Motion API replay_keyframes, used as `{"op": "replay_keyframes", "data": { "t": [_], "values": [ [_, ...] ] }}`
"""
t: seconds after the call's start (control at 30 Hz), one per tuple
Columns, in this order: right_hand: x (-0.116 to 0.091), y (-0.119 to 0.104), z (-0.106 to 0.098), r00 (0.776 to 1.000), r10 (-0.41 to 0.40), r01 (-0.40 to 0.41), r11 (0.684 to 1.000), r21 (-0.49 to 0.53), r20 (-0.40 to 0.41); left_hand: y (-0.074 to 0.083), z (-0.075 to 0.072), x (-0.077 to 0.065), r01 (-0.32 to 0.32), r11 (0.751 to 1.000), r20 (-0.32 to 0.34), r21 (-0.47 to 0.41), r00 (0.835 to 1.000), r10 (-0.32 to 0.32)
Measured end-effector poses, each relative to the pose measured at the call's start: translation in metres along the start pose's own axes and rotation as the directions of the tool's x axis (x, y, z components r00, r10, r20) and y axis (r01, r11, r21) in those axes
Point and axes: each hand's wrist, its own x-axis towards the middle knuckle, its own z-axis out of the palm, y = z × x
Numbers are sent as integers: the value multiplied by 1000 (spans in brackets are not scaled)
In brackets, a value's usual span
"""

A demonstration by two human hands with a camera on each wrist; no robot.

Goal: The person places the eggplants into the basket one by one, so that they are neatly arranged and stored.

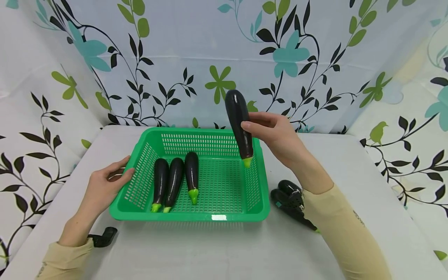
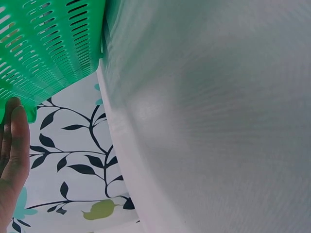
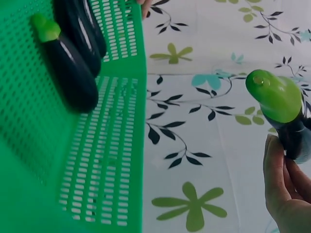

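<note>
My right hand (image 1: 273, 130) pinches a dark purple eggplant (image 1: 238, 120) between thumb and fingers. It hangs above the right end of a green plastic basket (image 1: 189, 216), tilted, its green stem end (image 3: 277, 94) down. The basket's left rim is held by my left hand (image 1: 105, 184), thumb over the edge and fingers along the outside; the left wrist view shows those fingers (image 2: 19, 136) against the basket wall (image 2: 53, 43). Inside the basket, at its left and middle, lie three eggplants (image 1: 191, 171), stems toward me.
More eggplants (image 1: 290, 204) lie on the white table (image 1: 224, 249) right of the basket, partly covered by my right wrist. A black device (image 1: 105, 237) sits at my left wrist. A leaf-patterned cloth (image 1: 203, 46) hangs behind the table and along both sides.
</note>
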Motion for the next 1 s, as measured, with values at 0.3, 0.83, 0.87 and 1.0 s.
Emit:
{"op": "replay_keyframes", "data": {
  "t": [0.3, 0.83, 0.87, 1.0],
  "values": [
    [26, 9, 32, 1000, 3, -2, 995, 102, -10, 0, 0, 0, -14, 1000, -3, -2, 1000, 14],
    [63, 59, 63, 989, 149, -149, 988, 35, 12, 0, 3, 3, -23, 999, 5, -23, 1000, 23],
    [64, 62, 64, 988, 155, -156, 987, 25, 21, 0, 3, 3, -20, 1000, 3, -20, 1000, 20],
    [66, 69, 69, 978, 206, -204, 978, -38, 40, -1, 2, 3, -16, 1000, -1, -11, 1000, 16]
  ]
}}
